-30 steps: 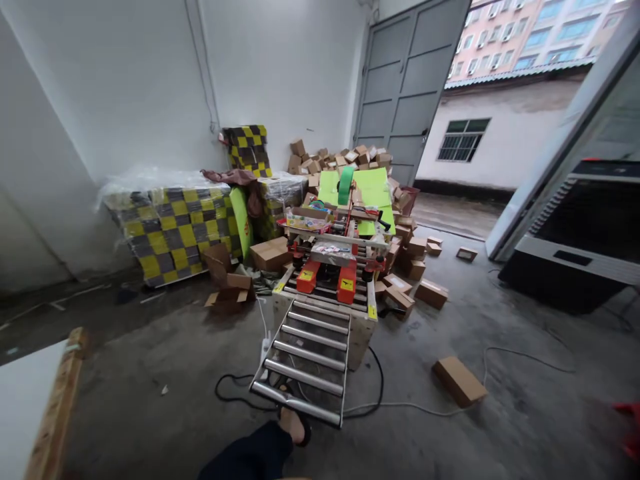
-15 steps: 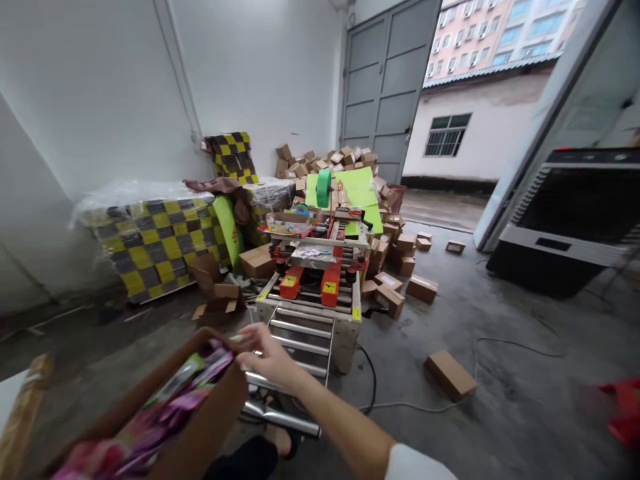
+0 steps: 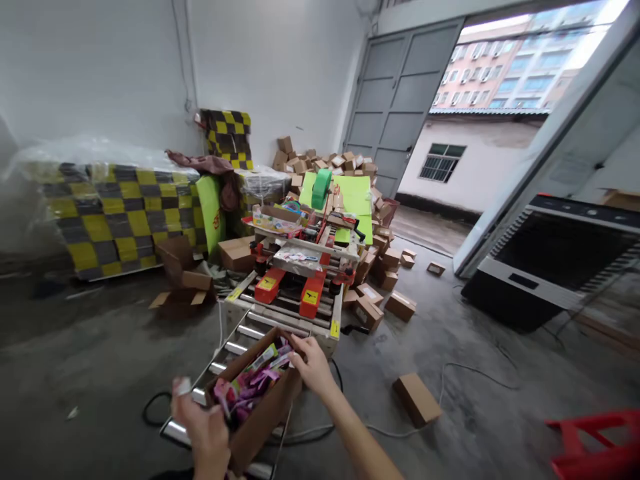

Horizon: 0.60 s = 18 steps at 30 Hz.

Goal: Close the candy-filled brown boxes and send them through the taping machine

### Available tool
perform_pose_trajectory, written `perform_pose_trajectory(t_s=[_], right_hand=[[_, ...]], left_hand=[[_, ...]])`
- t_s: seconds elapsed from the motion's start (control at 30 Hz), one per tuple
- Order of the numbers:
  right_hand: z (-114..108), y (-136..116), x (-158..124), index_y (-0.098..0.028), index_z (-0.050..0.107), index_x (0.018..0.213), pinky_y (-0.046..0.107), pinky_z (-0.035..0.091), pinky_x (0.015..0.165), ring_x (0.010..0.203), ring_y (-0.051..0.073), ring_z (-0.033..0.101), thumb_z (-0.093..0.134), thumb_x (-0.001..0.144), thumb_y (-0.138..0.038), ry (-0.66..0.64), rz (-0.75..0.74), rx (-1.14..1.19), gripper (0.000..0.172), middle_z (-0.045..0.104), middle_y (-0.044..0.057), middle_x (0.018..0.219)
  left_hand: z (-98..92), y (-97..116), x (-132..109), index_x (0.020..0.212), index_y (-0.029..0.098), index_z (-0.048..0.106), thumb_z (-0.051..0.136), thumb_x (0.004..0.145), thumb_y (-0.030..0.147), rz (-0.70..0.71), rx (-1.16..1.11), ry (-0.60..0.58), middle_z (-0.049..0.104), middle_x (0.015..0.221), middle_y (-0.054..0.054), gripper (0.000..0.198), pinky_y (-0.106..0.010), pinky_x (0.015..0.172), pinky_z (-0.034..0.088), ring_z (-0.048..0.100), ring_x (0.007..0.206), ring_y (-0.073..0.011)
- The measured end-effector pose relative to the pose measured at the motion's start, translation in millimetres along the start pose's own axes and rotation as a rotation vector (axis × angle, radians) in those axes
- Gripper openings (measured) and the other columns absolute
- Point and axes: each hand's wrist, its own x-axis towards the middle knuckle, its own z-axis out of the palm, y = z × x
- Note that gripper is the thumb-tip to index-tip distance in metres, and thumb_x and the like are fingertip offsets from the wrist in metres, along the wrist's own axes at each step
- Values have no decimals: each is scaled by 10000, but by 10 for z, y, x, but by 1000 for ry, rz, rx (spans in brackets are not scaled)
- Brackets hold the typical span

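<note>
An open cardboard box [image 3: 267,417] filled with pink, purple and green packaged items [image 3: 255,380] sits over the roller conveyor [image 3: 235,348], lengthwise along it. My right hand [image 3: 313,363] grips the far right corner of the box, thumb on the inner side of the rim. By the near left end of the box is my left hand [image 3: 200,427], slightly blurred. Its thumb, with a white wrap on the tip, points up away from the partly curled fingers. Whether those fingers touch the box wall is unclear.
Ahead, a carton-sealing machine [image 3: 300,267] carries a green tape roll [image 3: 321,189]. Small cartons [image 3: 370,312] pile up behind and right of it. An empty open carton [image 3: 183,273] lies left. A loose carton [image 3: 417,399], cables and a red stool [image 3: 595,443] are on the right.
The box has moved right and forward from the lower left onto the rollers, with my right hand still on its corner. My left hand has come into view. The camera view has tilted.
</note>
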Motion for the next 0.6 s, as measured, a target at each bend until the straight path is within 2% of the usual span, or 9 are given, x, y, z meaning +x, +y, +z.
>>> perform_pose_trajectory(t_s=[0.07, 0.13, 0.2, 0.27, 0.33, 0.43, 0.5, 0.57, 0.6], right_hand=[[-55, -43, 31, -296, 626, 1352, 312, 506, 924, 998, 193, 620, 634, 892, -283, -107, -26, -68, 460, 601, 48, 1069], [-115, -82, 68, -315, 699, 1245, 296, 494, 889, 963, 180, 605, 623, 911, -278, -258, -84, -196, 344, 601, 34, 1024], [-146, -114, 105, -290, 774, 1051, 287, 476, 858, 938, 176, 589, 610, 933, -294, -402, -173, -316, 202, 602, 30, 974], [-107, -143, 141, -237, 781, 884, 283, 464, 824, 890, 175, 581, 575, 963, -334, -472, -228, -389, 241, 601, 36, 909], [24, -165, 174, -207, 755, 858, 292, 461, 807, 859, 182, 583, 522, 990, -356, -443, -218, -439, 306, 610, 47, 879], [334, -179, 216, -184, 703, 1005, 332, 466, 844, 924, 221, 599, 461, 998, -292, -300, -120, -533, 265, 650, 84, 958], [523, -183, 242, -170, 661, 1118, 368, 466, 878, 988, 251, 598, 474, 973, -249, -242, -49, -603, 250, 661, 113, 1034], [630, -188, 271, -168, 643, 1152, 388, 464, 893, 1017, 267, 592, 503, 947, -234, -234, -1, -659, 256, 659, 130, 1081], [648, -191, 285, -169, 644, 1139, 391, 463, 893, 1020, 270, 589, 515, 939, -234, -245, 13, -675, 247, 657, 134, 1092]], left_hand=[[-12, 108, 91, 1598, 250, 146, 449, 947, 507, 334, 71, -116, 269, 1619, -183, 763, -630, 1218, 215, 239, 1515, -365], [50, 226, 130, 1579, 278, 256, 511, 941, 490, 645, 111, -342, 393, 1580, -147, 719, -546, 1214, 294, 348, 1479, -324], [166, 298, 115, 1526, 258, 395, 490, 969, 398, 733, 110, -526, 533, 1489, -104, 583, -400, 1142, 432, 493, 1389, -256], [282, 302, 82, 1458, 199, 504, 441, 984, 321, 640, 80, -614, 611, 1409, -94, 493, -320, 1046, 515, 584, 1300, -223], [349, 255, 81, 1399, 185, 574, 398, 990, 318, 501, -16, -669, 636, 1373, -88, 464, -306, 1011, 543, 621, 1255, -216], [314, 192, 183, 1368, 220, 607, 365, 1001, 367, 219, -260, -793, 647, 1360, -65, 464, -322, 1032, 542, 631, 1241, -210], [226, 205, 275, 1414, 209, 558, 285, 1027, 359, 9, -419, -845, 649, 1359, -76, 497, -338, 1047, 538, 625, 1250, -203], [135, 262, 322, 1456, 194, 501, 277, 1034, 359, -38, -487, -851, 628, 1385, -102, 505, -359, 1065, 528, 604, 1277, -206], [99, 298, 319, 1457, 197, 497, 325, 1026, 369, 24, -471, -831, 608, 1408, -112, 494, -378, 1087, 511, 582, 1303, -218]])
